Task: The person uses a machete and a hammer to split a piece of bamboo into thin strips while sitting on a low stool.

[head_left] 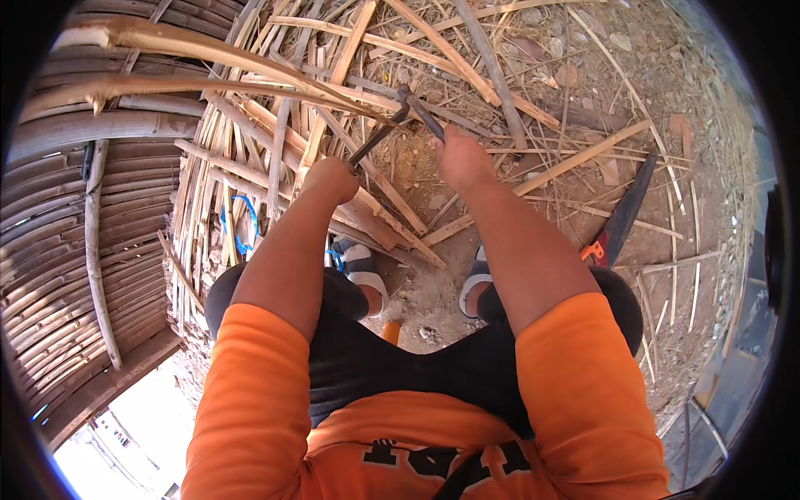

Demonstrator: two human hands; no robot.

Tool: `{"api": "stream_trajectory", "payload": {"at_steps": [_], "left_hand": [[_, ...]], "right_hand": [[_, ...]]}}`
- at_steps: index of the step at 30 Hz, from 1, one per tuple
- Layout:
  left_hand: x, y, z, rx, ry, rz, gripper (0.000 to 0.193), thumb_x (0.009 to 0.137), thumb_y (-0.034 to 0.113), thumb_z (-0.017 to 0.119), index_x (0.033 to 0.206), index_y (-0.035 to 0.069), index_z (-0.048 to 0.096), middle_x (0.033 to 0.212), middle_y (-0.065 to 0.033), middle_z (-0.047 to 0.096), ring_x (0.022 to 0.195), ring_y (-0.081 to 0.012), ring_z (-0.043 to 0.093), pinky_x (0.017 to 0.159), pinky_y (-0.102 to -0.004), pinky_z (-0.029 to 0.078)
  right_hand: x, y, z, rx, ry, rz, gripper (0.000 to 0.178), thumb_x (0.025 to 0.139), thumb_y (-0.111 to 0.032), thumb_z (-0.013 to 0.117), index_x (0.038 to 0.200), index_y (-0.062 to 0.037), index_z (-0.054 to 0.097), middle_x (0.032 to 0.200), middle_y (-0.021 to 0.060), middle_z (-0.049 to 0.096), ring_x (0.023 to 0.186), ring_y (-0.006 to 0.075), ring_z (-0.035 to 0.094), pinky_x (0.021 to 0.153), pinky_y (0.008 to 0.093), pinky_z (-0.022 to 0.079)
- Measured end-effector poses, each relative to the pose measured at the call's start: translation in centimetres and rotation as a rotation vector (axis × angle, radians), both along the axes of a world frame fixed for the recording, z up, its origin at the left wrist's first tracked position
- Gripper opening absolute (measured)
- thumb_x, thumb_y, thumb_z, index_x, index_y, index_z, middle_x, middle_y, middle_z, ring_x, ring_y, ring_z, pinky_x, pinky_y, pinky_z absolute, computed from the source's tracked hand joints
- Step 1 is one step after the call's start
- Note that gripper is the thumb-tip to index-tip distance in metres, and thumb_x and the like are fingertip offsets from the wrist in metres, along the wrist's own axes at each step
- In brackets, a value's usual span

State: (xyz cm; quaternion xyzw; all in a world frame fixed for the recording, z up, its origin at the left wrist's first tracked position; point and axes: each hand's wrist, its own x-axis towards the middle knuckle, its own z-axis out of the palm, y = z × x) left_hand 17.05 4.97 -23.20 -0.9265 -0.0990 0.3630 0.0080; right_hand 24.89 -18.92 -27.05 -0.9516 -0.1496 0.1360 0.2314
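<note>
My left hand (330, 181) is closed round the lower end of a dark, narrow metal tool (377, 143). It slants away up to the right. My right hand (463, 158) grips a second dark handle (427, 118), which slants up to the left. The far ends meet in a dark head (404, 92); I cannot tell whether this is one two-handled tool, like pincers, or two separate tools. Beside that head ends a long split bamboo piece (242, 62), coming in from the upper left and blurred at its far end.
Split bamboo strips (367, 217) and sticks litter the earth ahead. A handsaw (627, 212) with an orange handle lies right of my right knee. Blue cord (242, 225) lies among strips on the left. A slatted bamboo structure (58, 208) stands at far left. My sandalled feet (362, 268) are below.
</note>
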Motion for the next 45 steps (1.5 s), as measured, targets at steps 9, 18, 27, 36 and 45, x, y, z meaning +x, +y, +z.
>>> {"api": "stream_trajectory", "payload": {"at_steps": [9, 18, 27, 36, 45], "left_hand": [[0.1, 0.8, -0.5, 0.005, 0.002, 0.083, 0.036, 0.087, 0.018, 0.054, 0.116, 0.015, 0.076, 0.119, -0.0145, 0.072, 0.113, -0.0337, 0.068, 0.099, -0.0447, 0.053], [0.2, 0.9, -1.0, 0.006, -0.023, 0.098, 0.036, 0.084, 0.019, 0.056, 0.113, 0.016, 0.077, 0.116, -0.0143, 0.073, 0.11, -0.0341, 0.069, 0.097, -0.0445, 0.054], [1.0, -0.9, 1.3, 0.021, -0.021, 0.132, 0.036, 0.085, 0.022, 0.057, 0.114, 0.014, 0.076, 0.117, -0.0155, 0.072, 0.11, -0.0345, 0.069, 0.098, -0.0447, 0.054], [2.3, -0.3, 0.5, 0.035, -0.033, 0.065, 0.034, 0.087, 0.022, 0.054, 0.111, 0.012, 0.076, 0.116, -0.0157, 0.072, 0.109, -0.0351, 0.068, 0.098, -0.0449, 0.054], [3.7, 0.8, -0.3, 0.034, -0.104, 0.145, 0.034, 0.086, 0.024, 0.058, 0.11, 0.006, 0.074, 0.114, -0.0198, 0.072, 0.108, -0.0376, 0.068, 0.097, -0.0465, 0.054]], "right_hand": [[2.2, 0.7, 4.9, 0.214, 0.039, -0.097, 0.034, 0.106, -0.035, 0.049, 0.107, -0.0016, 0.054, 0.086, 0.0252, 0.069, 0.079, 0.0449, 0.069, 0.073, 0.0554, 0.053], [1.4, -1.4, 3.3, 0.065, 0.14, -0.096, 0.034, 0.106, -0.038, 0.046, 0.113, -0.0057, 0.054, 0.095, 0.0197, 0.071, 0.091, 0.0421, 0.07, 0.082, 0.055, 0.054], [0.6, -0.9, 1.4, 0.009, 0.306, 0.027, 0.036, 0.108, -0.038, 0.043, 0.112, -0.0032, 0.052, 0.091, 0.0241, 0.07, 0.085, 0.0444, 0.069, 0.079, 0.0563, 0.054], [1.7, -1.7, 2.0, 0.139, 0.218, -0.146, 0.037, 0.108, -0.038, 0.041, 0.112, -0.0026, 0.052, 0.091, 0.0233, 0.07, 0.089, 0.0445, 0.069, 0.081, 0.0554, 0.054], [1.0, -2.2, 1.0, 0.106, 0.263, -0.094, 0.037, 0.109, -0.038, 0.041, 0.113, -0.0031, 0.05, 0.092, 0.0234, 0.07, 0.087, 0.0439, 0.069, 0.078, 0.0552, 0.054]]}}
